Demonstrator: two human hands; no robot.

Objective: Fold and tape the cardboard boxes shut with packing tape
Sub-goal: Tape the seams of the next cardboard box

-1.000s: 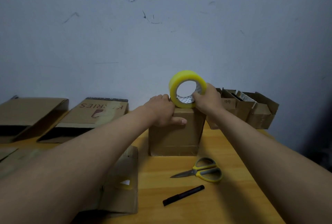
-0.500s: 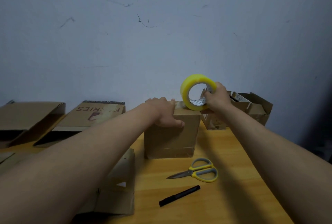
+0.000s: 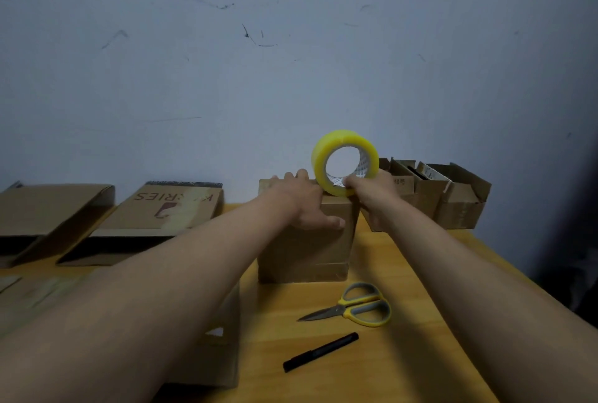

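Box [image 3: 307,241] flaps folded, left hand [image 3: 304,205] pressing flat on top. Beside it, right hand [image 3: 372,190] pinches tape roll [image 3: 344,161] on edge. Taping underway; open boxes [image 3: 453,198] beyond wait.

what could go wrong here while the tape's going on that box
The left hand only presses the top of the box near its front edge, so pulling the tape roll in the right hand might tip or slide the tall box. The scissors lie apart on the table, so reaching for them means releasing a hand, and the flaps could spring up.
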